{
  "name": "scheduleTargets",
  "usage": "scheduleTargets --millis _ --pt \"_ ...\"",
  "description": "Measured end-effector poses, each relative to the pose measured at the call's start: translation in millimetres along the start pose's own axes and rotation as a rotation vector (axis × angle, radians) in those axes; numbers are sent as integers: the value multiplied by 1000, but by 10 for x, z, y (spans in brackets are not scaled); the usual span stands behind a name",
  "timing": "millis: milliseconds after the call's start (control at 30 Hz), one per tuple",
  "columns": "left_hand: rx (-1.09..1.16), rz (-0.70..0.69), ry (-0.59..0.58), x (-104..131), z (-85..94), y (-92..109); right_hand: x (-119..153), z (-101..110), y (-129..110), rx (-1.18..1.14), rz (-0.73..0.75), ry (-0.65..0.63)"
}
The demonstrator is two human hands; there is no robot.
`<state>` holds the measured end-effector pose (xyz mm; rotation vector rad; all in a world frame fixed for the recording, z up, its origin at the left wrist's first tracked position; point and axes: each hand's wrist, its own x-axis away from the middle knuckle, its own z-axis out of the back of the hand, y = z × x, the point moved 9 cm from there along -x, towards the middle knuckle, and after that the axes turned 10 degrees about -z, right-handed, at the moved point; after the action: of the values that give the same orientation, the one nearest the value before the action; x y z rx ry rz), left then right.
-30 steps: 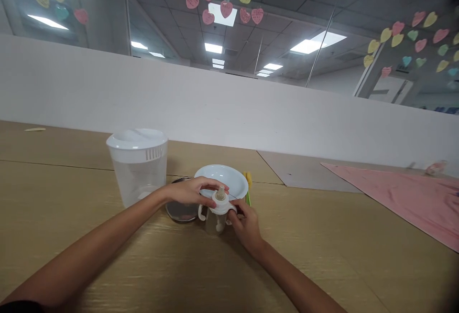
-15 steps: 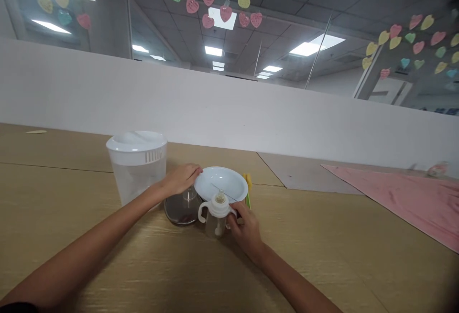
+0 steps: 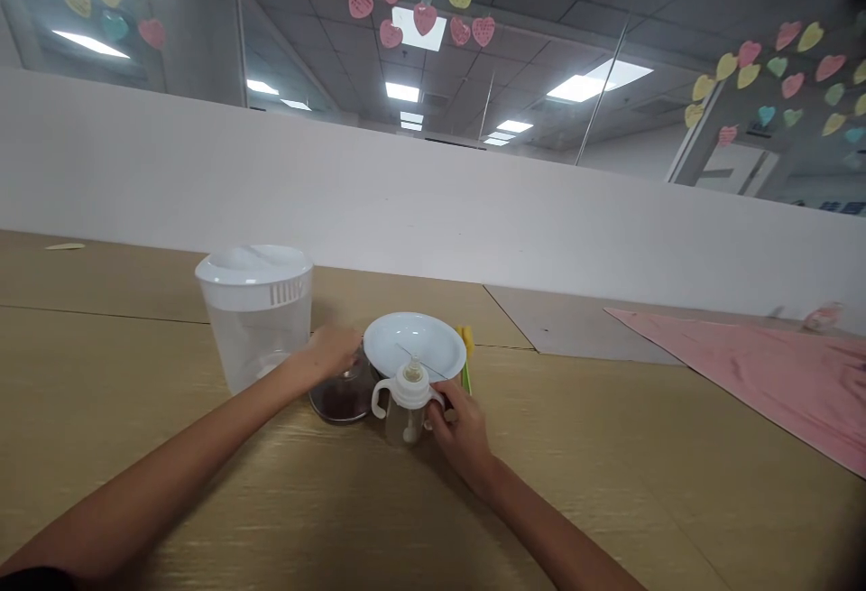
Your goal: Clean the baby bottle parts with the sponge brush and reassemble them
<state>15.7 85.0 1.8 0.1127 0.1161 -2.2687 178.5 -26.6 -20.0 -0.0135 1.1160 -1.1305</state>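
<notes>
My right hand (image 3: 464, 433) is closed on one white side handle of a clear baby bottle (image 3: 409, 401), which stands upright on the table. A pale teat tops the bottle's white collar. Over a round glass lid (image 3: 340, 397) with a dark rim is my left hand (image 3: 333, 352), blurred, its fingers curled down near the knob; whether they grip it I cannot tell. Just behind the bottle sits a white bowl (image 3: 414, 343). At the bowl's right edge, something yellow and green (image 3: 466, 352) is partly hidden.
Left of the lid stands a tall translucent bin (image 3: 253, 320) with a white rim. A pink cloth (image 3: 758, 365) covers the right side of the table, a small pinkish object (image 3: 823, 316) behind it. A white wall (image 3: 406, 203) runs along the back.
My left hand has moved from the bowl's left rim down and left, over the glass lid's knob. My right hand stays on the bottle's handle.
</notes>
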Motion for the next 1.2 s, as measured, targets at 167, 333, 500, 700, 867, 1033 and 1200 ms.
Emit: scheduleTargets --millis 167,333,500,700,867,1033,1200 --pt "-140 72 119 283 642 124 -3 -27 44 -8 -50 -36" --pt "155 -218 396 560 1130 656 0 -37 58 -31 -81 -51" --pt "168 -402 250 490 790 1020 -4 -26 30 -23 -51 -41" --pt "236 -393 188 447 680 1059 1 -26 61 -25 -81 -44" --pt "255 -323 123 429 565 1046 7 -50 74 -23 -111 -75" --pt "134 -275 95 335 339 1069 16 -70 79 -26 -116 -86" --pt "22 -251 70 291 260 1078 23 -83 84 -11 -107 -98"
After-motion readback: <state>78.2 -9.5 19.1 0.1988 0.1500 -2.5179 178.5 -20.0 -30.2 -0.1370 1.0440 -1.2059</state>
